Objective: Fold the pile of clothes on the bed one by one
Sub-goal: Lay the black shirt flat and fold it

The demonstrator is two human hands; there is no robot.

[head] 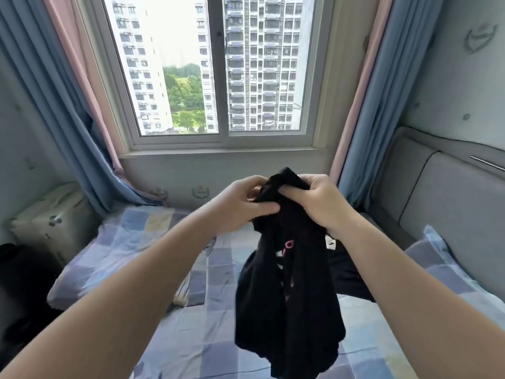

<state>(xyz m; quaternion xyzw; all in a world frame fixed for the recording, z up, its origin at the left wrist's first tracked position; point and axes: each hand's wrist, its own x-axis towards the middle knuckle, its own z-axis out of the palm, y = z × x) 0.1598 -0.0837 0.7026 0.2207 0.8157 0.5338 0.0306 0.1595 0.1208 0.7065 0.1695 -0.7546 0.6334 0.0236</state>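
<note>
While the big bed (207, 324) lies below both hands with room to spread things, the black top (287, 296) hangs down from them, soft, light and floppy. The left hand (240, 203) and right hand (314, 203) both pinch its bunched top edge; I think the shoulders are better spots.

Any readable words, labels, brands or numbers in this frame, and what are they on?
No text can be read.
The black garment: pink and white print, too blurred to read.
The dark clothes behind it: white patch, unreadable.
The wall emblems: no lettering visible.
</note>
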